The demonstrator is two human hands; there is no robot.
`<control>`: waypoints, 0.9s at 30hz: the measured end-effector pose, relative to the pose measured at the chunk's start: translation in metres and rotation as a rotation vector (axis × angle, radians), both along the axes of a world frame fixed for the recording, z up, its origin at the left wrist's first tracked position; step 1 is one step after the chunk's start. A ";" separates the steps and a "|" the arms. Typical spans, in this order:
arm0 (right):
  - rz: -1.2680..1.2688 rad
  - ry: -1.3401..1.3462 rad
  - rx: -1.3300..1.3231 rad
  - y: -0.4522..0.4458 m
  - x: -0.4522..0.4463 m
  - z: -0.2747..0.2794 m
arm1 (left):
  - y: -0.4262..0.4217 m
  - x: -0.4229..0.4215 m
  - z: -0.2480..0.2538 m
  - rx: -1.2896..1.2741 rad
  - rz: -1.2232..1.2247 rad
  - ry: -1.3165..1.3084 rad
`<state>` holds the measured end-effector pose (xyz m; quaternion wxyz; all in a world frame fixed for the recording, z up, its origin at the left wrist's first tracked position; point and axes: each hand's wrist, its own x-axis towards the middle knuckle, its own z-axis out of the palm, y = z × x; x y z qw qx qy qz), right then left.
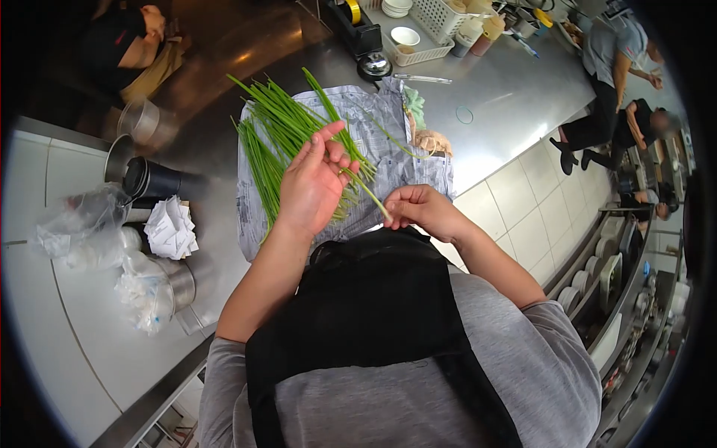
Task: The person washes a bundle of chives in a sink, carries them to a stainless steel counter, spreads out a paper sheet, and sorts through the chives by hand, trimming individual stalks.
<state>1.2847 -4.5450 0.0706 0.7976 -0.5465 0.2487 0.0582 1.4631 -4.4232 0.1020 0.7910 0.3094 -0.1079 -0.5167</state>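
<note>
We pinch one scallion (pixel 376 202) by its pale base in our nearly closed right fingers (pixel 407 207); our left fingers (pixel 334 149) curl loosely beside its upper length, their grip unclear. Beyond them, more scallions (pixel 278 112) lie on newspaper (pixel 355 101). Light, steady pressure should prevent bruising.

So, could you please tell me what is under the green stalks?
The green stalks lie on a wrinkled grey sheet, spread over the metal counter. Anything beneath the middle of the pile is covered and cannot be seen.
</note>
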 end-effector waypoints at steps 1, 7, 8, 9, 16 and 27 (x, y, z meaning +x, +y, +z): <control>0.080 0.004 -0.068 -0.006 0.000 0.001 | -0.001 0.001 0.002 0.005 0.008 -0.005; -0.027 -0.097 -0.126 -0.012 0.017 0.014 | -0.009 -0.009 0.004 -0.037 0.088 -0.024; -0.027 -0.085 -0.106 -0.011 0.023 0.017 | -0.010 -0.014 0.005 -0.033 0.093 -0.013; -0.030 -0.121 -0.018 -0.010 0.027 0.017 | -0.011 -0.016 0.004 -0.027 0.097 -0.001; -0.019 -0.237 -0.049 -0.011 0.033 0.016 | -0.021 -0.032 0.020 0.123 0.219 -0.125; -0.331 -0.193 0.040 -0.010 0.031 0.011 | -0.011 -0.035 -0.009 0.170 0.209 -0.324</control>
